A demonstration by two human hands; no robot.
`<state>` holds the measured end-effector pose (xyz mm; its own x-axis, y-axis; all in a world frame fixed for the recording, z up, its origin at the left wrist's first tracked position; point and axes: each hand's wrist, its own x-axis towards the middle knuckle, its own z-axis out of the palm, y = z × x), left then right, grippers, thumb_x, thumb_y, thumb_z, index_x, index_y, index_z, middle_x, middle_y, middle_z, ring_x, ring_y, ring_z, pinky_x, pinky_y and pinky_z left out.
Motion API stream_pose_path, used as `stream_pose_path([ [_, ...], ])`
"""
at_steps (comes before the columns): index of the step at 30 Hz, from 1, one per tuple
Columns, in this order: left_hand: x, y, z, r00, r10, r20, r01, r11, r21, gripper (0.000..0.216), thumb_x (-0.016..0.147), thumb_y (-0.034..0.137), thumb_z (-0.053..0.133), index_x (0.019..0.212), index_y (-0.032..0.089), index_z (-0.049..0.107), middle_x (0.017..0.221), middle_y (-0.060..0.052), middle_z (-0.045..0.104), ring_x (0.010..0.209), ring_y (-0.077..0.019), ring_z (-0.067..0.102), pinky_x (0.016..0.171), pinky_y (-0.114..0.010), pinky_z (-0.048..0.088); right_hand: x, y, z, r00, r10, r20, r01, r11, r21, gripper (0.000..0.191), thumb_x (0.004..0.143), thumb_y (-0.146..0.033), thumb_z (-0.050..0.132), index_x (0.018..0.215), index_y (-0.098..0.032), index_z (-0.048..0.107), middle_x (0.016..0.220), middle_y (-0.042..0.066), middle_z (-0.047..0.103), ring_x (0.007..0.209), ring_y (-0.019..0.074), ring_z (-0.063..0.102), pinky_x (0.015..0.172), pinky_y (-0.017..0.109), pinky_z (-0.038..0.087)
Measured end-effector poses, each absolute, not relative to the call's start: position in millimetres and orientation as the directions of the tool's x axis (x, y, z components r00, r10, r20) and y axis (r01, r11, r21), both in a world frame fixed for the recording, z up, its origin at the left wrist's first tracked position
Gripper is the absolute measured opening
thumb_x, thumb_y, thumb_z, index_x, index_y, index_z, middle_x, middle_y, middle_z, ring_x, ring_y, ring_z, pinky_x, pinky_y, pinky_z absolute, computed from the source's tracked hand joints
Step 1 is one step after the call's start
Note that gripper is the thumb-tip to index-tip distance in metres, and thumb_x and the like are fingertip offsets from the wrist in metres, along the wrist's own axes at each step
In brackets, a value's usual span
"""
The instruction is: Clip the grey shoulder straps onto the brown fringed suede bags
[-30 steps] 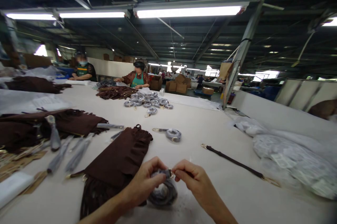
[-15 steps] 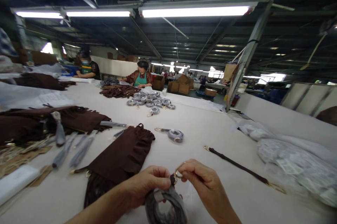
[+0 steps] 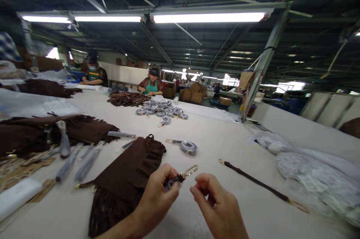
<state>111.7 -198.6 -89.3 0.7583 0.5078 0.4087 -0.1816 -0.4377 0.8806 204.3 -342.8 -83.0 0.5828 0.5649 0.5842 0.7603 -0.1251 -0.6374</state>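
My left hand [image 3: 157,196] pinches the end of a dark strap, whose gold clasp [image 3: 189,171] sticks out up and to the right of my fingers. My right hand [image 3: 215,203] hovers just right of it with fingers curled; nothing shows in them. A brown fringed bag [image 3: 128,177] lies on the white table [image 3: 225,141] directly left of my left hand. A long brown strap [image 3: 253,181] with gold ends lies on the table to the right.
A wrapped coiled strap [image 3: 188,147] lies past my hands, and a heap of several more [image 3: 161,108] sits farther back. Brown bags [image 3: 42,130] and wrapped straps [image 3: 75,160] lie left. Plastic-wrapped bundles [image 3: 309,175] are at right. Two people [image 3: 150,83] work at the far end.
The wrapped coil held between both hands has dropped out of sight. My left hand now holds the strap end up with the clasp exposed, and my right hand has let go.
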Motion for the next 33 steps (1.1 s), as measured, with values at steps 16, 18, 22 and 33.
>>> stream_pose_path([
  [16,114,-214,-115,0.7,0.375,0.608,-0.182,-0.73,0.659,0.014,0.074,0.006,0.046,0.07,0.019,0.048,0.07,-0.001,0.053,0.065,-0.0148,0.05,0.059,-0.024,0.036,193,-331,-90,0.785,0.547,0.291,0.383,-0.058,-0.922,0.029,0.077,-0.04,0.065,0.063,-0.023,0.046,0.055,-0.003,0.061,0.049,0.0134,0.059,0.04,0.019,0.045],
  [18,115,-215,-123,0.683,0.351,0.64,-0.192,-0.759,0.622,0.014,0.072,0.005,0.046,0.071,0.019,0.049,0.072,-0.003,0.055,0.069,-0.0167,0.052,0.062,-0.026,0.038,197,-328,-95,0.788,0.578,0.21,0.269,-0.017,-0.963,0.027,0.075,-0.039,0.067,0.067,-0.023,0.047,0.055,-0.003,0.062,0.05,0.0149,0.061,0.035,0.017,0.043],
  [22,114,-215,-134,0.681,0.36,0.637,-0.209,-0.738,0.641,0.019,0.072,0.003,0.046,0.079,0.019,0.053,0.079,-0.005,0.059,0.077,-0.0186,0.055,0.068,-0.028,0.042,204,-327,-102,0.741,0.657,0.138,0.234,-0.061,-0.97,0.021,0.073,-0.033,0.066,0.089,-0.02,0.06,0.058,-0.003,0.063,0.056,0.017,0.065,0.031,0.014,0.038],
  [33,105,-213,-127,0.832,0.425,0.355,-0.193,-0.378,0.906,0.003,0.079,0.017,0.057,0.077,0.018,0.058,0.082,-0.003,0.065,0.082,-0.0174,0.06,0.078,-0.027,0.044,213,-332,-102,0.637,0.77,0.051,0.287,-0.174,-0.942,0.015,0.072,-0.025,0.06,0.082,-0.018,0.067,0.056,-0.003,0.062,0.054,0.0141,0.063,0.032,0.012,0.035],
])
